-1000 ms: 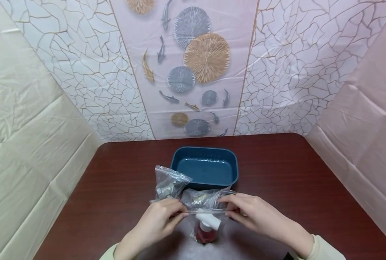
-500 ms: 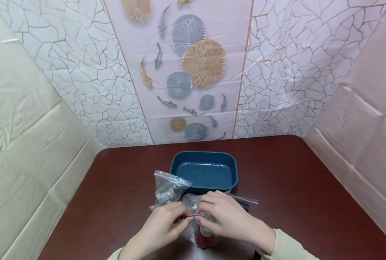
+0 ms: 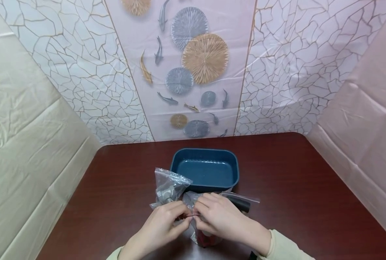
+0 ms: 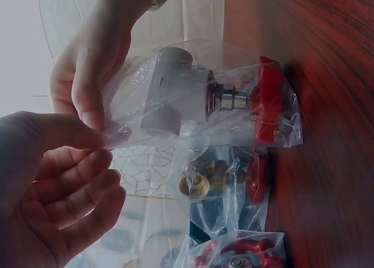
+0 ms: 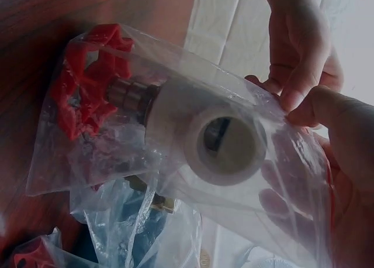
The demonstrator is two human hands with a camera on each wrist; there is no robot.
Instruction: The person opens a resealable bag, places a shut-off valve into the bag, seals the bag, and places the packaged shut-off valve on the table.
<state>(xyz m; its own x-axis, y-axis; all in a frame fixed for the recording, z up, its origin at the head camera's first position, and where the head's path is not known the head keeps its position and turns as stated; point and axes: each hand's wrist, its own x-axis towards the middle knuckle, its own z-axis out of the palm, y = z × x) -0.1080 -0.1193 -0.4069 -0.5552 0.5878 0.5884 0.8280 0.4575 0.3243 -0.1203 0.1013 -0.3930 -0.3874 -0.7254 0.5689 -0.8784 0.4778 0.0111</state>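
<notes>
A clear zip-lock bag point(image 5: 298, 151) stands upright on the table. Inside is a white-bodied valve point(image 4: 169, 92), its red handwheel point(image 4: 269, 101) down against the tabletop. My left hand point(image 3: 160, 224) pinches one end of the bag's top edge between thumb and index finger, the other fingers loosely bent in the left wrist view. Close beside it, my right hand point(image 3: 220, 216) pinches the same edge, the fingertips of both hands almost meeting. In the head view the right hand covers most of the valve.
Behind it, a bagged brass valve point(image 4: 201, 177) and another bagged red handwheel point(image 4: 239, 253) stand close by. A bag with a greyish part point(image 3: 168, 191) leans near a blue tray point(image 3: 204, 150). A black cylinder point(image 3: 241, 204) lies right of my right hand.
My right hand has moved left along the bag's top edge, from its right end to beside the left hand. The left hand has kept its pinch.
</notes>
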